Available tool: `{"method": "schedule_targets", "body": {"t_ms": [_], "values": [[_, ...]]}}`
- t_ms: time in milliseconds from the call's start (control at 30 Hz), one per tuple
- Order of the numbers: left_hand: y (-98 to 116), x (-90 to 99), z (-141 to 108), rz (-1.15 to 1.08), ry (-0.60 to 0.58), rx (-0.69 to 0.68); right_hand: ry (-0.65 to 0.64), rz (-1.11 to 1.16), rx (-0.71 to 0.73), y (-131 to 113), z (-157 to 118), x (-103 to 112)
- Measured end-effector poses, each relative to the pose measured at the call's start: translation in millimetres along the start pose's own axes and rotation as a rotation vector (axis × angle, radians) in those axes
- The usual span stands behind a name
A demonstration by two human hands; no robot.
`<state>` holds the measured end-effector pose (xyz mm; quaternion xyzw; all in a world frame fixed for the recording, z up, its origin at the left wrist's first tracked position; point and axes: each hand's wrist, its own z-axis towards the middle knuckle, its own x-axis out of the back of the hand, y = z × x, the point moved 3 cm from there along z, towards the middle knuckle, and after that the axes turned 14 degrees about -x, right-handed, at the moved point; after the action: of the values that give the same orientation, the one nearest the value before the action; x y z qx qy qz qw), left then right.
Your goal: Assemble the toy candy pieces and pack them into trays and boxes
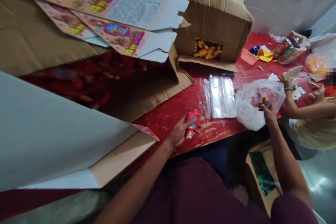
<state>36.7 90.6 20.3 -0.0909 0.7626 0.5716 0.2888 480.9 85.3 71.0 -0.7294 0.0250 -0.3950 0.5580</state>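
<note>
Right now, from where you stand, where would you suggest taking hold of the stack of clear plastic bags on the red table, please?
Pinch the near edge of the stack of clear plastic bags, coming from your side of the red table: it lies flat, so that exposed edge should lift most easily.

L hand (pixel 180 132) low, fingers (pixel 183 126) curled shut, wrist bent; R hand (pixel 268 114) higher, fingertips (pixel 263 107) pinched; L arm (pixel 136 178), R arm (pixel 285 161) bare, reaching fwd.

The person wears a maroon garment (pixel 194 192) with a short sleeve (pixel 291 210), beside dark blue cloth (pixel 214 162); the left hand (pixel 180 131) and right hand (pixel 268 113) are bare.
</note>
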Motion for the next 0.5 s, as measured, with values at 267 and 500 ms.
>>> {"method": "schedule_targets", "body": {"t_ms": [267,500], "values": [[18,-40.8,-41,0.463,-0.346,-0.178,-0.465,-0.169,0.254,-101,-156,-37],[51,-30.4,-80,0.612,-0.488,-0.297,-0.713,-0.319,0.714,-148,-212,-88]]}}
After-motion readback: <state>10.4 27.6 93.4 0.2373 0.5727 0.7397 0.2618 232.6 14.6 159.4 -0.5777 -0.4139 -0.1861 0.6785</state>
